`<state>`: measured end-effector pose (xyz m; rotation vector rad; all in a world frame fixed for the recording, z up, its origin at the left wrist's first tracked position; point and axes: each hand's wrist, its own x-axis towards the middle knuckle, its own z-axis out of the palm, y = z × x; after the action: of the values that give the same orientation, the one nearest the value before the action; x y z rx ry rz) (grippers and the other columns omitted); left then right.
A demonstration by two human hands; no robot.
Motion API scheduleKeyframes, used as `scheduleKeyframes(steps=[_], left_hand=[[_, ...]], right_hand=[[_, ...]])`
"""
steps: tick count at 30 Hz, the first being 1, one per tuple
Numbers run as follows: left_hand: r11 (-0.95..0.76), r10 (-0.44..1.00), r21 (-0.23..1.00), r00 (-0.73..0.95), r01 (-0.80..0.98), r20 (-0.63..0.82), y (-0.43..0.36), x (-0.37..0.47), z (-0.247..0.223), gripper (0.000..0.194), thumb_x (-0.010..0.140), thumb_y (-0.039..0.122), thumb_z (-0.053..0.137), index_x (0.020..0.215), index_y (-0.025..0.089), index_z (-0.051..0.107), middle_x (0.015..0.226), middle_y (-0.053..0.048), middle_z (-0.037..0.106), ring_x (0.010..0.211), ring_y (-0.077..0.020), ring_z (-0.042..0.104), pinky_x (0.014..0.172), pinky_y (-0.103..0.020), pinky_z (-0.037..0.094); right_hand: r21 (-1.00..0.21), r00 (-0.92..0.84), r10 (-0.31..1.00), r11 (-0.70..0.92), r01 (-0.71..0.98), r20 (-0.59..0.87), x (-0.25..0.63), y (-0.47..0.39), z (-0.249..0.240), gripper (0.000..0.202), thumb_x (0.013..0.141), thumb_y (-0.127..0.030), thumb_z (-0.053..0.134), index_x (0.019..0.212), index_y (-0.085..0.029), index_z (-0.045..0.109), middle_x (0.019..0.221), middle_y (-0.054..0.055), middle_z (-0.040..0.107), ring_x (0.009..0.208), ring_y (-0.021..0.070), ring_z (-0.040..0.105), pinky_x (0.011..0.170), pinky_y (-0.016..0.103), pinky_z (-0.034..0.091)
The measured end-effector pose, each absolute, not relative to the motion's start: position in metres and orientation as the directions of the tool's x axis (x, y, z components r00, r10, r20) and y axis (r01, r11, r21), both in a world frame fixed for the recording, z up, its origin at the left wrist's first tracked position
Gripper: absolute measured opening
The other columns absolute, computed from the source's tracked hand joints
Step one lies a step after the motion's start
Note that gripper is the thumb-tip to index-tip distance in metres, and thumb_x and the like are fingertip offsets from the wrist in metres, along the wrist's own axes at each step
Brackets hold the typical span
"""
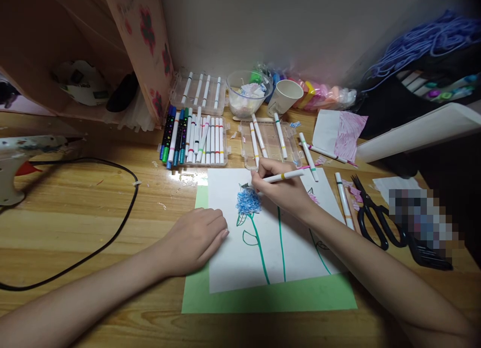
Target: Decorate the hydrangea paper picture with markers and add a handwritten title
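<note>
My right hand is closed around a white marker with a yellowish band, its tip side over the paper beside a blue flower made of small textured bits. The white paper carries green drawn stems and leaf outlines, and it lies on a green sheet. My left hand rests palm down at the paper's left edge with its fingers lying together, slightly curled, and nothing visible in them. Part of a pink flower shows beyond my right wrist.
Marker cases stand behind the paper, near a plastic bowl and a paper cup. Black scissors and a loose marker lie right. A glue gun and its black cable are at left.
</note>
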<state>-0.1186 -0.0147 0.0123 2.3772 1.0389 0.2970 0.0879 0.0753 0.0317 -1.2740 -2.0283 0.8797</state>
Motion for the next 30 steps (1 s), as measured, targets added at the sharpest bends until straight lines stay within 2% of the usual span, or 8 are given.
scheduleKeyframes(steps=[24,30], left_hand=[[-0.568,0.735,0.545,0.678,0.617,-0.002,-0.015,-0.119,0.013,0.031,0.096,0.026,0.025,0.078,0.017,0.048,0.075,-0.003,0.052,0.065,-0.0159,0.043,0.061,-0.03,0.036],[-0.57,0.735,0.543,0.678,0.617,0.0,-0.014,-0.118,0.013,0.03,0.096,0.027,0.025,0.078,0.017,0.047,0.075,-0.003,0.052,0.066,-0.0158,0.044,0.062,-0.03,0.036]], right_hand=[[-0.764,-0.41,0.905,0.341,0.548,0.11,0.089,0.075,0.033,0.029,0.077,-0.013,0.054,0.053,-0.02,0.038,0.05,-0.006,0.041,0.048,0.0079,0.038,0.048,0.024,0.028],[-0.87,-0.282,0.95,0.249,0.425,0.134,0.097,0.066,0.043,0.029,0.083,-0.026,0.054,0.059,-0.021,0.041,0.052,-0.004,0.05,0.046,0.01,0.047,0.046,0.024,0.033]])
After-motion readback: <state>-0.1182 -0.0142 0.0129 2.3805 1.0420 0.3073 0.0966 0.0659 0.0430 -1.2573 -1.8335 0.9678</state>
